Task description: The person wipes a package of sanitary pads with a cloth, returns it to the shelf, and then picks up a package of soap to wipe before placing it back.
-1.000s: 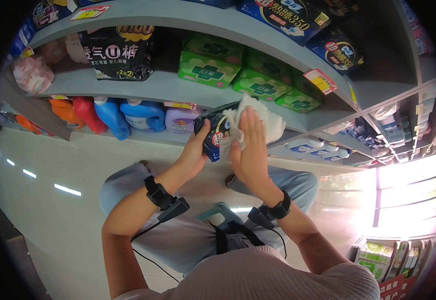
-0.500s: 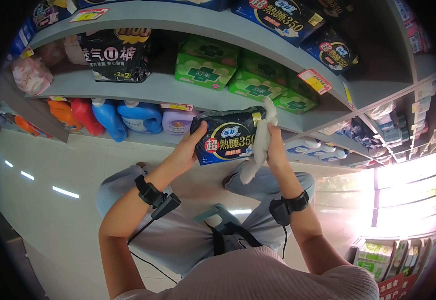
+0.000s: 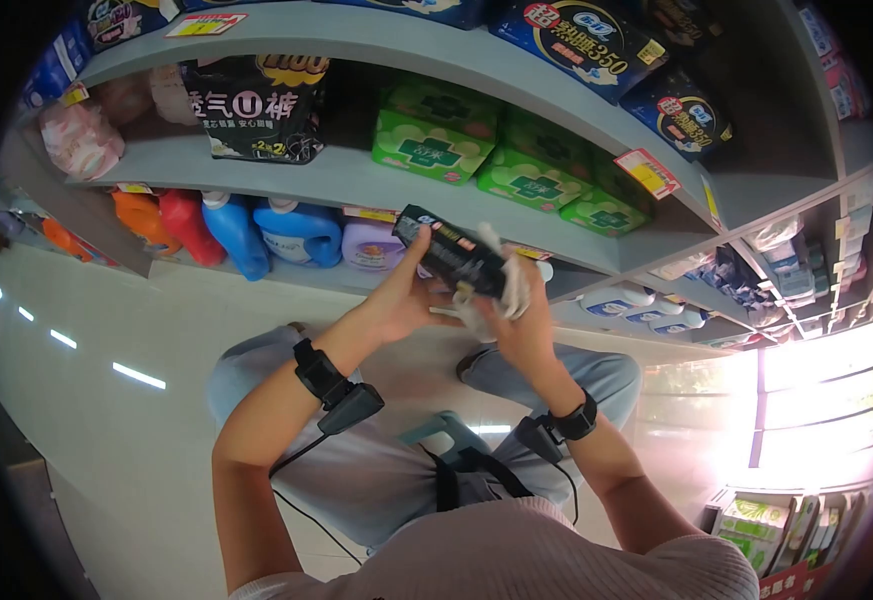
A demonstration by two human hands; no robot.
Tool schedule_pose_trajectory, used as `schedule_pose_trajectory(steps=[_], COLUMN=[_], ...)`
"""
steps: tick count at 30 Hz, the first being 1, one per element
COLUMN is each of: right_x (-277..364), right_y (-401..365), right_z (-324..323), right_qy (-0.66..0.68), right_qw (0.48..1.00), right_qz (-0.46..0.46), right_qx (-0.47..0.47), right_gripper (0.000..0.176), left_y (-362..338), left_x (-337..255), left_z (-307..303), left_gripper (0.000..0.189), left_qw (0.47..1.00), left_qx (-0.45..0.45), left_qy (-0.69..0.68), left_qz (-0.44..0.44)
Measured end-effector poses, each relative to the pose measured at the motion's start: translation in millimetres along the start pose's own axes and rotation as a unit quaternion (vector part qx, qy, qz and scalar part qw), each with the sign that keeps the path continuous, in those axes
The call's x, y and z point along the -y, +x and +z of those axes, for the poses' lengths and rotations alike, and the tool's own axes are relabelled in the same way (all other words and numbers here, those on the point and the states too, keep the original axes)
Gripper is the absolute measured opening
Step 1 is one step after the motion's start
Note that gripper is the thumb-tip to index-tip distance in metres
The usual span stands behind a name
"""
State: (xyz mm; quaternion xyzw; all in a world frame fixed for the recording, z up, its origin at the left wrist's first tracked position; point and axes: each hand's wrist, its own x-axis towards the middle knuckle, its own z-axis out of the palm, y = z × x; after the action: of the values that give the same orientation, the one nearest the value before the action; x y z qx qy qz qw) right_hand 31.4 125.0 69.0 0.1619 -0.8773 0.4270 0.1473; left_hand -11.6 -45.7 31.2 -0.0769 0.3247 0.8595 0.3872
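Observation:
A dark blue package (image 3: pixel 448 254) is tilted in front of the shelves, its narrow side facing me. My left hand (image 3: pixel 403 290) grips its left end, with the thumb on the near side. At the right end my right hand (image 3: pixel 523 325) holds a crumpled white cloth (image 3: pixel 478 312) against the package. Part of the cloth hangs below the package, between my hands. The fingers behind the package are partly hidden.
Green boxes (image 3: pixel 434 150) and a black package (image 3: pixel 256 115) stand on the middle shelf (image 3: pixel 336 185). Below are detergent bottles, among them a blue one (image 3: pixel 298 232). More dark blue packages (image 3: pixel 578 45) lie on the top shelf. My knees are below my hands.
The package has turned from its broad printed front to its narrow side and tilted down to the right. My right hand has moved slightly down and left, with the cloth now bunched up.

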Motion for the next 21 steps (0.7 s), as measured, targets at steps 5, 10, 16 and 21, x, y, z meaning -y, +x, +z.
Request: schedule_pose_trajectory(steps=[5, 10, 16, 21], right_x=[24, 37, 47, 45], right_y=[-17, -14, 3, 16], right_z=[18, 14, 7, 3], right_qy=[0.125, -0.021, -0.022, -0.056], right_qw=[0.976, 0.961, 0.962, 0.970], right_qz=[-0.036, -0.137, -0.128, -0.124], right_qx=[0.177, 0.238, 0.241, 0.203], right_gripper=[0.059, 0.060, 0.059, 0.059], left_y=[-4, -15, -14, -14], left_x=[-8, -10, -6, 0], left_z=[-3, 0, -5, -7], left_gripper=[0.061, 0.064, 0.061, 0.058], left_qw=[0.972, 0.975, 0.981, 0.997], left_qx=[0.146, 0.147, 0.124, 0.059], left_qy=[-0.162, -0.138, -0.144, -0.004], left_qz=[0.082, 0.091, 0.046, 0.040])
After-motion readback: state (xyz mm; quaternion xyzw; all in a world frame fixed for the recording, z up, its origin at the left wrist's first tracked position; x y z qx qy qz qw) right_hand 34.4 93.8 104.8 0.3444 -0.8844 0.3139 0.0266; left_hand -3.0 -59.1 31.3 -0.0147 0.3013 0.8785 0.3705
